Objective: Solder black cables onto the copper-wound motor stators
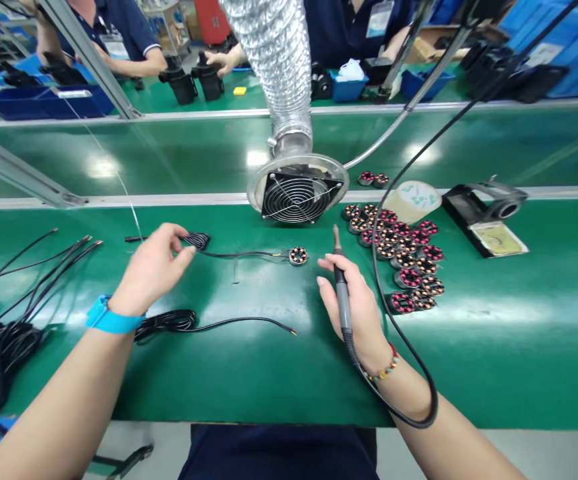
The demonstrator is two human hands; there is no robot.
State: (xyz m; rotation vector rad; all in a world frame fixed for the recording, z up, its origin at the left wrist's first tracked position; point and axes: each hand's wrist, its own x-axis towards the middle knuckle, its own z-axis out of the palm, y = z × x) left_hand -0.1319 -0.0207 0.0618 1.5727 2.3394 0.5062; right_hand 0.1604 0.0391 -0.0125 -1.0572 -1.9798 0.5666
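Observation:
My left hand [155, 267], with a blue wristband, is closed at the near end of a coiled black cable [197, 241], thumb and forefinger at the coil. From there the cable runs right to a small round motor stator [298, 256], its thin wires meeting the stator's. In my right hand [359, 300] a soldering iron [341, 293] rests between thumb and fingers, its tip pointing up and away from me, right of the stator. A second black cable [169, 322] lies coiled nearer to me, its stripped end pointing right.
Several stators [403, 257] stand grouped at the right, beside a round container [413, 200] and a soldering iron stand [493, 213] with a yellow sponge. A fume extractor [299, 193] hangs centrally. More black cables [3, 353] lie left. Co-workers stand across the bench.

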